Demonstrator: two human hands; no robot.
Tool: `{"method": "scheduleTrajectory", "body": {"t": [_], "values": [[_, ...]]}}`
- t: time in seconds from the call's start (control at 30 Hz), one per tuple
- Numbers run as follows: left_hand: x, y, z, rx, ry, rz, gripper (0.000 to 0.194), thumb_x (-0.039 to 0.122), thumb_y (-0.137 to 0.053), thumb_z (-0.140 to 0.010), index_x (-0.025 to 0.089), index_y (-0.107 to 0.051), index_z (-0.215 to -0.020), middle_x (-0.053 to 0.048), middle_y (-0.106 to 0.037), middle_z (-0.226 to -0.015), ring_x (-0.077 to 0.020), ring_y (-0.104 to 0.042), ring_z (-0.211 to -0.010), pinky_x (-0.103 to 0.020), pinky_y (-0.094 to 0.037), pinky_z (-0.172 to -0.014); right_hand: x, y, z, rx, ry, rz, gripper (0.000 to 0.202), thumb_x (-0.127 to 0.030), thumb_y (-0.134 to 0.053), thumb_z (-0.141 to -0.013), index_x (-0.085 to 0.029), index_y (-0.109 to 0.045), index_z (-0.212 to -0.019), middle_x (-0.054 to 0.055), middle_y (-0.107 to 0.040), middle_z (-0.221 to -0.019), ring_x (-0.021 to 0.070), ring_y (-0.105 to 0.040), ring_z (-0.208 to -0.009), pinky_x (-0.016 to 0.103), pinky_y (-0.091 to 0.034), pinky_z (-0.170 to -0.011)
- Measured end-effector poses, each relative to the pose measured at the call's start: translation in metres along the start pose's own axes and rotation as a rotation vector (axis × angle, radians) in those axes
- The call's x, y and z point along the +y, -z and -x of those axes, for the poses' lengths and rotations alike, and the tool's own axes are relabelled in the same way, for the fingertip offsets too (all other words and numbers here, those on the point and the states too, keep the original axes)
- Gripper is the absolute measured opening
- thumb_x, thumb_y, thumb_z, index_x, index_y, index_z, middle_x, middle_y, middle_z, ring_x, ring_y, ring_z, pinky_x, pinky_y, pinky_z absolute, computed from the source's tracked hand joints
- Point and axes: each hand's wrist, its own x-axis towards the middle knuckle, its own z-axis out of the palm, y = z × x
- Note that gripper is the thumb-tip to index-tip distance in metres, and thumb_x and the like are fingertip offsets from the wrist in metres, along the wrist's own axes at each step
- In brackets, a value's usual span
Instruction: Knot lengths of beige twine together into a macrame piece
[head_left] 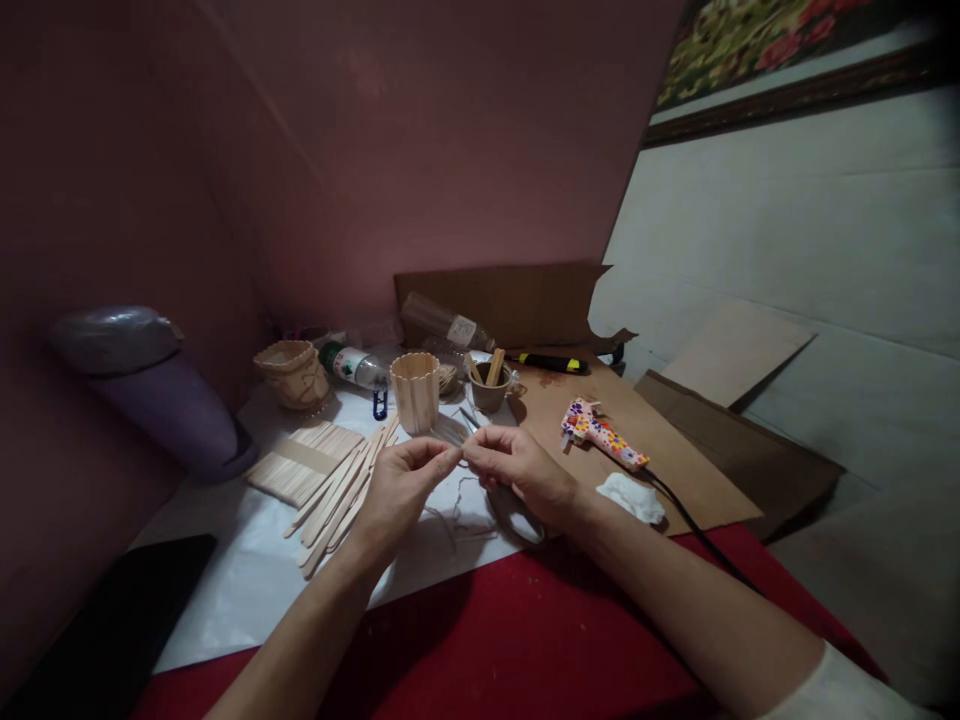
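My left hand point(409, 485) and my right hand point(521, 470) meet fingertip to fingertip above the white paper. Both are closed in a pinch on what looks like the end of a thin twine, mostly hidden by the fingers. Loose twine point(459, 510) lies in curls on the paper just below. Scissors point(517, 515) lie partly hidden under my right hand. Just beyond the hands stands a cup covered in wooden craft sticks point(416, 393). Loose craft sticks point(341, 495) fan out beside my left hand, next to a banded bundle of sticks point(300, 462).
A floral glue gun point(604, 435) with a black cord rests on cardboard point(694, 480), near a crumpled white cloth point(631, 497). Behind are a small pot with sticks point(490, 395), a yellow-black cutter point(553, 363), plastic bottles point(358, 367) and a decorated pot point(292, 375). Red cloth point(480, 640) covers the front.
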Motion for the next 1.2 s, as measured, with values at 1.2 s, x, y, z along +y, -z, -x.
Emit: {"method": "scheduleTrajectory", "body": {"t": [1.2], "values": [[0.005,-0.0008,0.0019,-0.028,0.051,0.066,0.029,0.04,-0.073,-0.064,0.013,-0.071,-0.075,0.007,-0.038,-0.039,-0.004,-0.026,-0.037,-0.021,-0.014,-0.038,-0.0061,0.0007,0.0001,0.032,-0.075,-0.216,0.013,-0.02,-0.071,-0.062,-0.015,-0.064,-0.071,-0.002,-0.052,-0.06,0.0077,-0.041,-0.054,0.023,-0.029,-0.053]]}}
